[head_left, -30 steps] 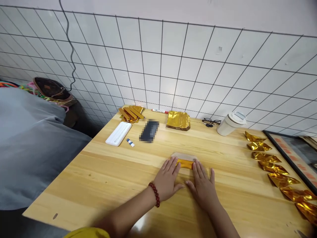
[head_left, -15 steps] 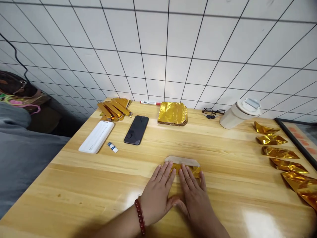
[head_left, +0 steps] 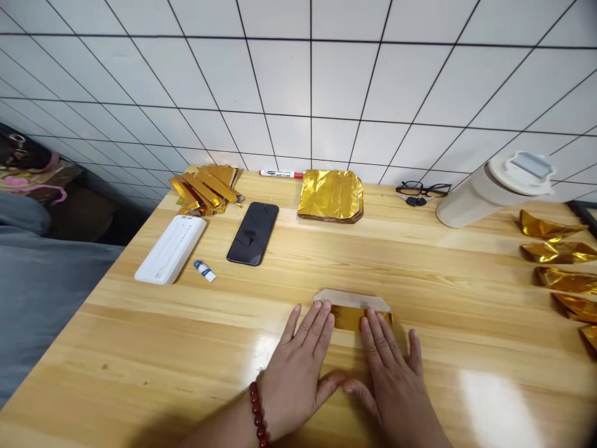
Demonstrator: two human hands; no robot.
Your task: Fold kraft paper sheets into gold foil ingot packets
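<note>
A partly folded sheet of gold foil paper (head_left: pixel 349 317) lies on the wooden table, its pale underside showing as a strip along the far edge. My left hand (head_left: pixel 301 364) presses flat on its left end with fingers stretched out. Flat on the right end rest the fingertips of my right hand (head_left: pixel 394 367), its little finger spread away from the paper. The two thumbs nearly meet below the sheet. My fingers cover both ends of the fold. A red bead bracelet (head_left: pixel 258 414) circles my left wrist.
Behind the sheet lies a stack of gold foil paper (head_left: pixel 330 196). Leftward are a phone (head_left: pixel 253 233), a white power bank (head_left: pixel 171 250), a small blue-and-white tube (head_left: pixel 204 270) and gold strips (head_left: pixel 208 190). Rightward are glasses (head_left: pixel 423 188), a tumbler (head_left: pixel 489 190) and several folded gold pieces (head_left: pixel 562 252).
My hands have moved apart along the fold, the right one sliding rightward, so more gold shows between them. The camera view has shifted slightly.
</note>
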